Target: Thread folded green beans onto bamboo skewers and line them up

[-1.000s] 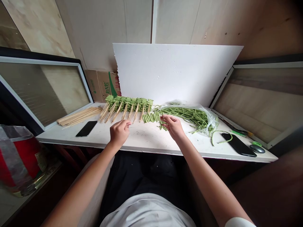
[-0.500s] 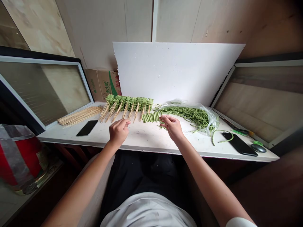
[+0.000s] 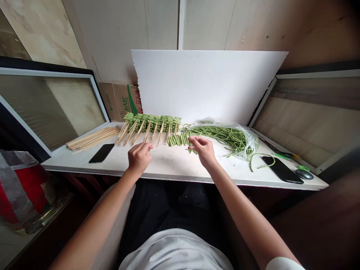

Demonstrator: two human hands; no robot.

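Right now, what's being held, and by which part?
A skewer of bean pieces: the left hand pinches its bare end, the right hand its bean end.

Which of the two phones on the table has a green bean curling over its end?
The right-hand phone: a loose curled bean overlaps its far end. The left-hand phone, near the bare skewers, has no bean on it.

From my station I log a white table (image 3: pixel 168 165), white board (image 3: pixel 208 86) upright at its back, pale wall (image 3: pixel 112 37) beyond, framed panes (image 3: pixel 312 112) at both sides, and light dimming toward the right.
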